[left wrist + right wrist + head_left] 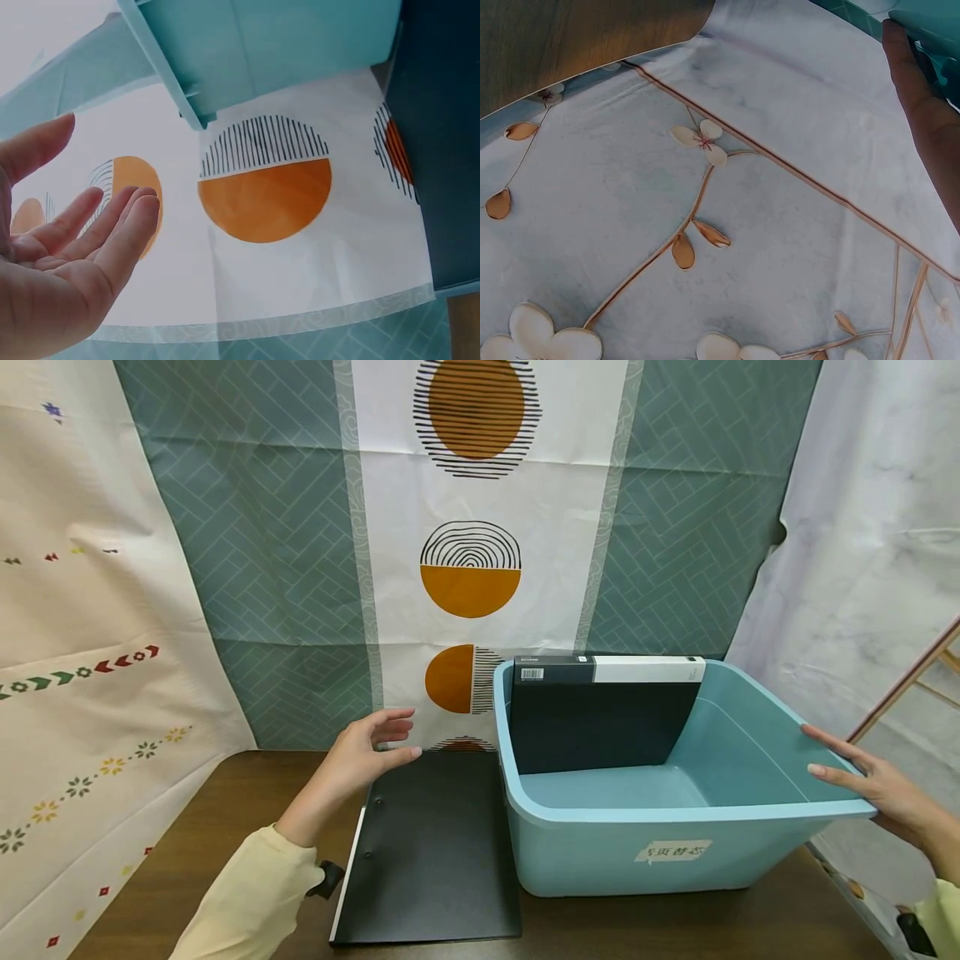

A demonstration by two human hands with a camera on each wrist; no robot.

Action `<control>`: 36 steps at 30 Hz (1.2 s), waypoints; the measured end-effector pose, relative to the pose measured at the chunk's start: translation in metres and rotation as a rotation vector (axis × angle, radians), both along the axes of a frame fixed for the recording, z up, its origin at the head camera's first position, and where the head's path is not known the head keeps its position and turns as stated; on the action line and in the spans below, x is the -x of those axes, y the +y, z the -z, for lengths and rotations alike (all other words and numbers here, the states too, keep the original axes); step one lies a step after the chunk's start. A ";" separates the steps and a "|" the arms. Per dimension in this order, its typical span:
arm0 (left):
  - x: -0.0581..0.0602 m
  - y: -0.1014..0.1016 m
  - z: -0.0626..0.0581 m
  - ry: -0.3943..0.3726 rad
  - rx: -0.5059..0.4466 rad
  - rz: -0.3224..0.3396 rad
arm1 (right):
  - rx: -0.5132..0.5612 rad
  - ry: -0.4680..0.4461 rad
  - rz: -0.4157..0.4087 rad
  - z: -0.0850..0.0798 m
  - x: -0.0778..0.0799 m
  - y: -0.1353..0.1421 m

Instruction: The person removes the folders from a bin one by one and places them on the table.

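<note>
My left hand (367, 752) is raised with fingers and thumb apart and nothing between them. It hovers above the far left part of a flat black file binder (442, 852), which lies on the table left of a light blue plastic bin (600, 856). In the left wrist view, the palm and relaxed fingers (135, 225) show against the patterned cloth. My right hand (873, 781) holds the bin's right rim, thumb over the inner side and fingers along the outside. Inside the bin, another black file binder (600, 722) with a black-and-white spine stands against the back wall.
The brown wooden table (247, 835) is backed by a green cloth with a white strip (555, 527). A cream patterned cloth (97, 693) hangs at left, a pale floral one (870, 527) at right. The bin's front carries a paper label (673, 851). The table's right edge runs just beyond the bin.
</note>
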State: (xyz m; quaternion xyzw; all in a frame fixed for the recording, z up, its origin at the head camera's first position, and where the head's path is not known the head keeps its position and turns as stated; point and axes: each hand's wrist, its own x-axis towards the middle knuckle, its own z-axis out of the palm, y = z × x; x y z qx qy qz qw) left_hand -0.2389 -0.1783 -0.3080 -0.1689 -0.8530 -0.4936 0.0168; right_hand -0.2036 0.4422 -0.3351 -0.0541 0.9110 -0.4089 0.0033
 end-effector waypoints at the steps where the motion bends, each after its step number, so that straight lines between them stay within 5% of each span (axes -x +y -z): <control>1: 0.001 0.001 -0.001 0.003 -0.007 0.001 | 0.002 0.000 0.002 0.000 0.000 0.000; 36: 0.029 0.050 -0.061 0.029 -0.166 0.105 | 0.043 -0.007 -0.003 -0.001 -0.013 -0.003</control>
